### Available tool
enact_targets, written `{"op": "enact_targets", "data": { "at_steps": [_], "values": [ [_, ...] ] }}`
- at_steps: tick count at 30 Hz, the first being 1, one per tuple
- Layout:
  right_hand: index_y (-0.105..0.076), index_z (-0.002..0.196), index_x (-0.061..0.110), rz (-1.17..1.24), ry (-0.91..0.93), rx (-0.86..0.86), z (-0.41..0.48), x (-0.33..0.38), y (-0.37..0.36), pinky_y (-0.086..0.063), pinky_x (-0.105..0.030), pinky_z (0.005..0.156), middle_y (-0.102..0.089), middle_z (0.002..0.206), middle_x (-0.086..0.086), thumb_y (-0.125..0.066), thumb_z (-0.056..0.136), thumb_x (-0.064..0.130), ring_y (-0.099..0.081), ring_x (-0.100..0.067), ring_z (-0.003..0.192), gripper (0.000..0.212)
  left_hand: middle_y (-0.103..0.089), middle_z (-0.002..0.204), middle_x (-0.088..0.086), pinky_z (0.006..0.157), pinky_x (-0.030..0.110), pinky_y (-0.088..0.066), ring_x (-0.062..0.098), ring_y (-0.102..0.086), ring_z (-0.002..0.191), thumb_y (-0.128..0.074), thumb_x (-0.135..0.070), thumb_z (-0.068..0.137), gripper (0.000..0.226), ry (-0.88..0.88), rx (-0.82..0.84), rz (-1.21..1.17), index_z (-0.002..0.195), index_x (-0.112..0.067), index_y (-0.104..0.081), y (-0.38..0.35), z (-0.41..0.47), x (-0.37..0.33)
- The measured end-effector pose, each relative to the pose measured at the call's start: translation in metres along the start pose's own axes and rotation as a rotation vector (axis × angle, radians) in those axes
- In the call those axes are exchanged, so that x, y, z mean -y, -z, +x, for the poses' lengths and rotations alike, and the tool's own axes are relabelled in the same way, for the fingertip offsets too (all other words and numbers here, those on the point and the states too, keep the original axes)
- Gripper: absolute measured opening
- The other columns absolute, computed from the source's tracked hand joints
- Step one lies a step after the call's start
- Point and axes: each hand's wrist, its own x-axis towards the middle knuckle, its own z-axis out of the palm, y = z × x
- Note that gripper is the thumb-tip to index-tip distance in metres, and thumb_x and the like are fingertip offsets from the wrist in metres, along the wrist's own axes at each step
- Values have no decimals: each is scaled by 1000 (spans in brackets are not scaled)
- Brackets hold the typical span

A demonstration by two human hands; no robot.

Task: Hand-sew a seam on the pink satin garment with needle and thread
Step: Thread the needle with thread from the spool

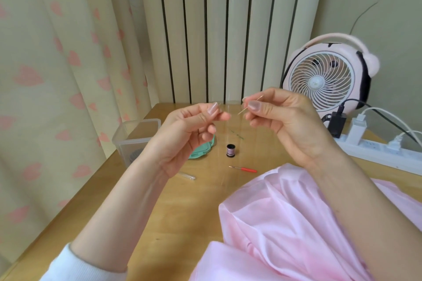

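My right hand [280, 121] pinches a thin needle [242, 111] between thumb and forefinger, held up over the wooden table [182, 201]. My left hand [194, 128] is raised close beside it, thumb and forefinger pinched together on what seems to be a thread end; the thread itself is too fine to make out. A small spool of pinkish thread [231, 150] stands on the table below the hands. The pink satin garment [285, 223] lies bunched at the lower right, under my right forearm.
A red-handled seam ripper [245, 169] lies near the garment. A clear plastic box [134, 137], a mint-green case [203, 150] and a clear tube [187, 176] sit to the left. A pink fan [328, 75] and a power strip [376, 150] stand at the right rear.
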Motion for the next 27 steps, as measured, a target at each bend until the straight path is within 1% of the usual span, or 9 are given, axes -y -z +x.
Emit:
{"op": "enact_targets", "data": {
  "at_steps": [4,9,12,15,18,20,23,25,27],
  "values": [
    [-73,64,12,259,-6,7,-4,-1,-11,-53,-19,56,-68,65,-5,-66,62,9,-66,-12,59,8,-65,69,1,57,11,-50,3,-55,56,-57,-17,79,14,-51,78,-46,72,-10,-67,-12,-7,-3],
    [-71,62,12,421,0,18,-8,3,-20,-55,-21,60,-70,69,-6,-61,67,7,-67,-13,62,12,-60,66,-2,59,13,-48,4,-52,57,-61,-18,81,12,-132,152,-175,73,-10,-66,-24,-12,-2],
    [-72,62,11,464,-13,6,-9,5,-23,-55,-21,59,-71,69,-6,-58,69,6,-68,-13,61,16,-60,66,-2,59,13,-47,4,-52,57,-65,-18,79,10,-142,155,-228,72,-14,-70,-28,-14,-1],
    [-72,63,11,496,-34,6,-10,5,-25,-55,-20,58,-71,69,-6,-57,71,6,-68,-12,62,18,-60,64,-2,57,13,-46,4,-52,55,-62,-19,75,11,-151,121,-253,70,-15,-70,-33,-15,0],
    [-72,63,11,516,-48,12,-10,7,-25,-56,-21,59,-71,69,-5,-58,69,7,-68,-13,63,17,-61,63,-1,56,14,-46,5,-53,55,-64,-20,71,10,-176,88,-291,72,-12,-71,-35,-16,1],
    [-72,62,12,534,-53,19,-11,8,-25,-56,-22,59,-71,68,-5,-62,65,9,-68,-14,64,11,-62,63,1,56,14,-47,5,-54,55,-66,-19,69,10,-204,57,-300,73,-11,-71,-37,-17,1],
    [-72,62,14,541,-46,28,-12,9,-25,-55,-22,59,-70,67,-4,-67,58,12,-67,-13,63,8,-63,63,1,57,14,-48,6,-55,55,-68,-19,65,10,-255,19,-287,71,-13,-72,-38,-19,0],
    [-73,63,15,522,-29,38,-13,9,-25,-55,-22,60,-68,66,-2,-66,58,12,-66,-12,62,9,-64,62,2,56,14,-48,6,-56,54,-69,-19,64,7,-291,1,-254,69,-14,-73,-39,-21,0],
    [-75,65,17,461,12,51,-13,10,-24,-55,-22,62,-67,65,0,-66,59,15,-65,-10,63,11,-64,63,2,56,14,-48,7,-56,54,-76,-12,67,5,-338,-20,-203,68,-15,-73,-38,-21,-1]
  ]
}}
